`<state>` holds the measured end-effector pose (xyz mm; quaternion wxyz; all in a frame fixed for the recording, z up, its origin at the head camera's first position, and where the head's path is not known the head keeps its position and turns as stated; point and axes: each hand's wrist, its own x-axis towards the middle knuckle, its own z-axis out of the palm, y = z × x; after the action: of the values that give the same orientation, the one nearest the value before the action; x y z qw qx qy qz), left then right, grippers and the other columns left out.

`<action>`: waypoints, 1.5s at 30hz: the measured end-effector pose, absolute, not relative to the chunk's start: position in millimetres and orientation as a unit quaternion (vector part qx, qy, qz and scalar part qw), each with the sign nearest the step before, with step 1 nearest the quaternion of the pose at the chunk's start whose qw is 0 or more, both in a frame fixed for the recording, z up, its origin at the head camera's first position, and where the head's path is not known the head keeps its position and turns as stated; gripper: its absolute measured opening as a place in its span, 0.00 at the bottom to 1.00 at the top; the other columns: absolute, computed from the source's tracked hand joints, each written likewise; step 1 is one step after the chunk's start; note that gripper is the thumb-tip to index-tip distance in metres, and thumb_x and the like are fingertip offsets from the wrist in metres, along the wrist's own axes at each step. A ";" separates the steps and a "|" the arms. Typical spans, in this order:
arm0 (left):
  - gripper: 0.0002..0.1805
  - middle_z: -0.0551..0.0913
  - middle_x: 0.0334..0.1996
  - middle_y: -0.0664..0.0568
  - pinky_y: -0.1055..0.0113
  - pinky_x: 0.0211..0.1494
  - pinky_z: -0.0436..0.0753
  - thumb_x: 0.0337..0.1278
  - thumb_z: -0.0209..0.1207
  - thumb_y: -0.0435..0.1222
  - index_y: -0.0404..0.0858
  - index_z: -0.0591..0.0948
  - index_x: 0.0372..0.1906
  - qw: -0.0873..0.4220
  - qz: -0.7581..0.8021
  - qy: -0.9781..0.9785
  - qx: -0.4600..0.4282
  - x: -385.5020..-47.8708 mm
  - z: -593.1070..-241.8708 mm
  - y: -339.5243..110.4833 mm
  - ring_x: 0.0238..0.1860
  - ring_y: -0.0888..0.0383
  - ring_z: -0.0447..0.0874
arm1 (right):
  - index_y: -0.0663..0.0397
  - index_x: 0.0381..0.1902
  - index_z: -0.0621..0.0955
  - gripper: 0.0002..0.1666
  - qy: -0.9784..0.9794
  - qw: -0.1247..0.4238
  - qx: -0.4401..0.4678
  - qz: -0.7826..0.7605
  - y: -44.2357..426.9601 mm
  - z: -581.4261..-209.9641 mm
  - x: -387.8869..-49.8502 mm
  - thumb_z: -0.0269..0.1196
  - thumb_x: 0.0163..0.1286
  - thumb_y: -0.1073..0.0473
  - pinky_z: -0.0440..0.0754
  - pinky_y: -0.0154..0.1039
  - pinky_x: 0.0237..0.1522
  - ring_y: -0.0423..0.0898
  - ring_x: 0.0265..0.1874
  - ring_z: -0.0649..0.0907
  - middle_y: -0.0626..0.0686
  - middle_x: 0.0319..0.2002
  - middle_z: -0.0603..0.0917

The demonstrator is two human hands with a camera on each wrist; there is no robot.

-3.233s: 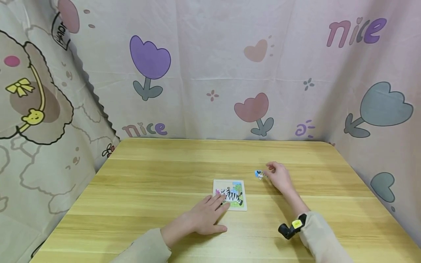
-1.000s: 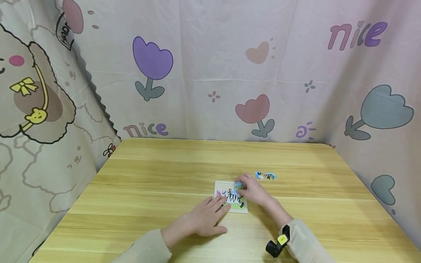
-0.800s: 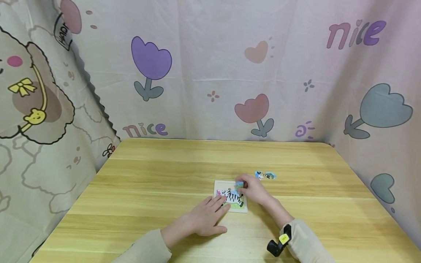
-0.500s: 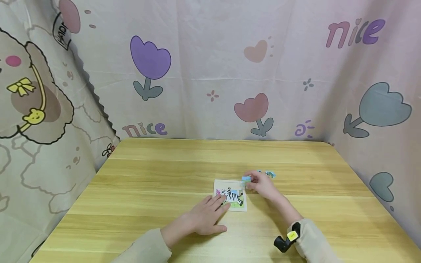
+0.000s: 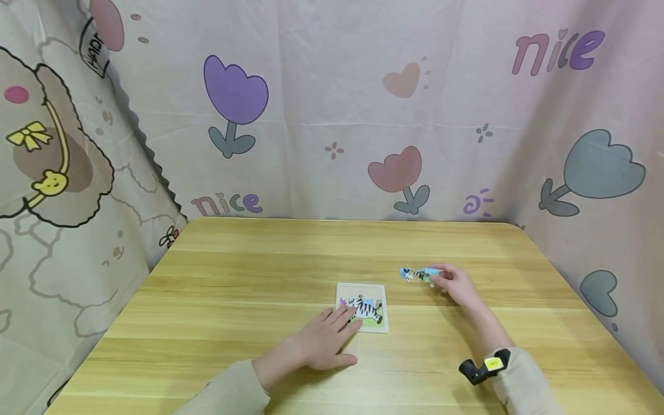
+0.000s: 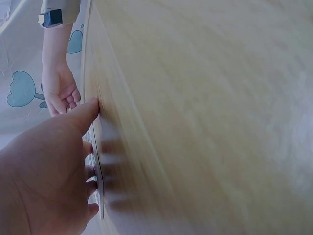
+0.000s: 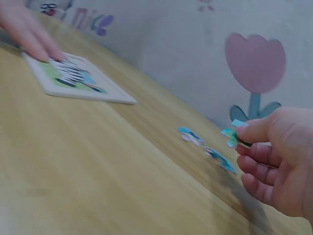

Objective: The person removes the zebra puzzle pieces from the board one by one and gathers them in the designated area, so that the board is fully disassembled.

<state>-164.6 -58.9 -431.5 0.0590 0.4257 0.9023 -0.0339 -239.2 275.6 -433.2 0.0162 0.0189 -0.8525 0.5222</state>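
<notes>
A white-framed zebra puzzle board [image 5: 384, 311] lies on the table, its upper part bare of pieces. My left hand [image 5: 327, 340] rests with straight fingers on its lower left part; the left wrist view shows the hand [image 6: 49, 171] at the board's edge. My right hand [image 5: 456, 282] pinches a blue-green puzzle piece [image 7: 230, 136] between thumb and forefinger, above the table in the right wrist view. Just beside it, two loose pieces lie close together, one with a zebra's head [image 5: 407, 274] and one darker green [image 7: 220, 159]. The fingertips of the right hand [image 7: 283, 161] partly cover the pinched piece.
The wooden table [image 5: 249, 259] ends at a patterned curtain [image 5: 321, 86] behind, with more curtain at both sides. A black wrist device [image 5: 479, 370] with a yellow label is strapped at the right sleeve.
My right hand has lifted the blue-green piece from the board's upper right and carried it right, beside the loose pieces. The left hand has stayed on the board.
</notes>
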 end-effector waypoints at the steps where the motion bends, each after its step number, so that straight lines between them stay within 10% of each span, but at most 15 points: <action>1: 0.39 0.50 0.72 0.44 0.54 0.70 0.53 0.62 0.39 0.62 0.42 0.56 0.72 0.057 -0.034 0.902 0.426 -164.8 -432.0 -59.2 0.71 0.49 0.46 | 0.71 0.56 0.72 0.24 -0.857 0.021 0.010 0.515 279.5 -433.3 -239.7 0.60 0.64 0.64 0.77 0.33 0.27 0.43 0.27 0.79 0.54 0.30 0.79; 45: 0.39 0.49 0.72 0.43 0.53 0.70 0.52 0.63 0.40 0.61 0.41 0.56 0.71 0.075 -0.026 0.903 0.422 -162.0 -424.8 -59.7 0.71 0.48 0.45 | 0.71 0.49 0.76 0.20 -0.933 0.123 -0.004 0.339 279.1 -444.9 -250.5 0.60 0.62 0.63 0.73 0.55 0.45 0.61 0.41 0.77 0.67 0.39 0.78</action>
<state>-162.0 -59.7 -424.8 0.0748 0.4224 0.9030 -0.0264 -250.5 279.1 -444.9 0.1233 -0.0043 -0.9328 0.3385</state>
